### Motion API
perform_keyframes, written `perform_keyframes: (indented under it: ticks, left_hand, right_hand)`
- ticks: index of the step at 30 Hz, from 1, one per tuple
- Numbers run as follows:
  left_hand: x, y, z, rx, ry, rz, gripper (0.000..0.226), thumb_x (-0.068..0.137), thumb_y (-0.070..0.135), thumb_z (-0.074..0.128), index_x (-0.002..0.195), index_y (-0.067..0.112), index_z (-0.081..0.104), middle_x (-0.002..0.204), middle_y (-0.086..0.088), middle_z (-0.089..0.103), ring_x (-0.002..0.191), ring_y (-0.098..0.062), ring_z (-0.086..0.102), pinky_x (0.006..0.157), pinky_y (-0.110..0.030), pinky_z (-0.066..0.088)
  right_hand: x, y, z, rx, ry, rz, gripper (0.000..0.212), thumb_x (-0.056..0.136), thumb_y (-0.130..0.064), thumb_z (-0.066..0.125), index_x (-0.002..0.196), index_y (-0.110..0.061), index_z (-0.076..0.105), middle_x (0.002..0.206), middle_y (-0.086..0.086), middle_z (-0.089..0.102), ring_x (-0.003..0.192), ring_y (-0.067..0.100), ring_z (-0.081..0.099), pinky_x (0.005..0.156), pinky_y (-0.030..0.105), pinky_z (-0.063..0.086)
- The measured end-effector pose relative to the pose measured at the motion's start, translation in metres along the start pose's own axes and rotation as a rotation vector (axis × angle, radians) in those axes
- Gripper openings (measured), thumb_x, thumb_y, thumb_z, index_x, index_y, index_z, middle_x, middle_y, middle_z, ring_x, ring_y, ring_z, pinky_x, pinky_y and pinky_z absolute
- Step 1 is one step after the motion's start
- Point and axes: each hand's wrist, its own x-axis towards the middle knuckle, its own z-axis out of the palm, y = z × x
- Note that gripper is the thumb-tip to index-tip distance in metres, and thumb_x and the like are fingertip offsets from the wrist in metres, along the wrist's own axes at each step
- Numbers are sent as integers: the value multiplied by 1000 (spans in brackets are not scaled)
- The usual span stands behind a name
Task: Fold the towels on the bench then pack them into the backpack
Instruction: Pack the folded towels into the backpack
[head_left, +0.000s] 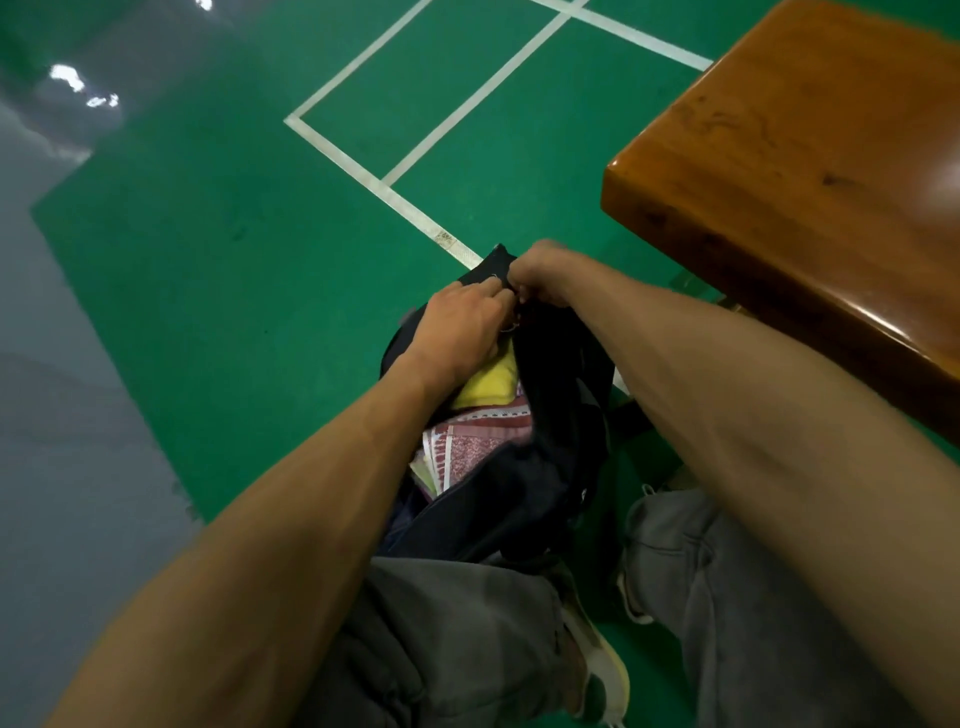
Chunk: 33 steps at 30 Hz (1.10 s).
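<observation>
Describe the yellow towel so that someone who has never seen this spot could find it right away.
Start at the wooden bench on the right, then drop to the dark backpack on the green floor beside it, between the person's knees. Inside its open mouth, just under the left hand, lies the yellow towel. It is plain bright yellow, unlike the pink patterned towel next to it.

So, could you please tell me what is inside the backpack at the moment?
Inside the dark backpack lie a yellow towel and a patterned pink towel. The left hand and the bag's flap cover the rest, so anything deeper cannot be seen.
</observation>
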Motion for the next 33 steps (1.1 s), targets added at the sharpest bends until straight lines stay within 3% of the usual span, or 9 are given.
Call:
perform_keyframes:
  ticks: [8, 10, 13, 15, 20, 24, 27, 29, 33]
  left_hand:
    - [-60, -4, -5, -33, -2, 81, 11, 78, 12, 70, 79, 14, 59, 78, -6, 57, 63, -31, 59, 55, -32, 36]
    - [-77, -1, -2, -15, -8, 59, 13, 76, 12, 71, 79, 15, 59, 77, -4, 56, 61, -29, 58, 55, -32, 38]
    - [-93, -2, -3, 14, -15, -7, 11, 79, 11, 67, 84, 14, 58, 80, -6, 55, 63, -30, 59, 55, -34, 37]
    - [-95, -2, -9, 28, -27, -24, 9, 82, 12, 66, 89, 14, 60, 83, -5, 57, 67, -30, 62, 56, -36, 39]
    - [-94, 7, -20, 41, -25, -4, 10, 84, 15, 63, 94, 15, 65, 90, -5, 63, 76, -29, 64, 61, -35, 36]
    - [-93, 11, -22, 61, -4, 7, 10, 78, 15, 70, 87, 16, 64, 81, -4, 61, 67, -28, 62, 57, -33, 37]
    - [-94, 8, -22, 37, 15, -46, 6, 85, 17, 65, 90, 15, 63, 83, -5, 61, 72, -30, 63, 58, -34, 34]
    - [-98, 6, -22, 33, 21, -55, 5, 86, 17, 64, 90, 16, 62, 85, -5, 60, 74, -30, 63, 59, -33, 32]
    - [-130, 6, -21, 39, 33, -53, 13, 81, 19, 72, 83, 18, 60, 82, -1, 59, 71, -27, 63, 53, -33, 40]
  right_hand:
    - [-6, 15, 0, 87, 441, 70, 29, 90, -20, 66, 113, -4, 69, 117, 12, 70, 105, 29, 68, 76, 30, 50]
    - [-23, 10, 15, 7, 372, 44, 31, 92, -26, 62, 114, -5, 68, 113, 12, 70, 100, 30, 69, 76, 31, 51]
    - [-63, 0, 39, -29, -2, 72, 31, 98, -32, 44, 103, -9, 63, 75, 4, 60, 58, 18, 54, 52, 24, 40]
    - [-88, -5, 52, -32, -225, 136, 35, 102, -34, 34, 87, -11, 55, 68, 4, 48, 54, 16, 41, 48, 25, 34]
    - [-104, -4, 58, -13, -364, 177, 40, 98, -43, 35, 73, -16, 51, 66, 2, 48, 51, 12, 35, 48, 24, 30]
    - [-95, 0, 57, 66, -370, 140, 25, 91, -22, 40, 69, -16, 49, 58, 1, 47, 46, 13, 38, 44, 23, 31]
    - [-92, 1, 63, 219, -179, 103, 26, 93, -13, 46, 68, -11, 53, 45, 3, 50, 29, 13, 42, 38, 16, 35]
    - [-87, 2, 64, 286, -34, 83, 10, 88, -7, 51, 84, -5, 60, 45, 6, 55, 28, 13, 44, 38, 17, 37]
    - [-72, 7, 50, 498, 110, 121, 28, 93, -3, 51, 120, 6, 54, 69, 14, 67, 39, 15, 55, 33, 18, 35]
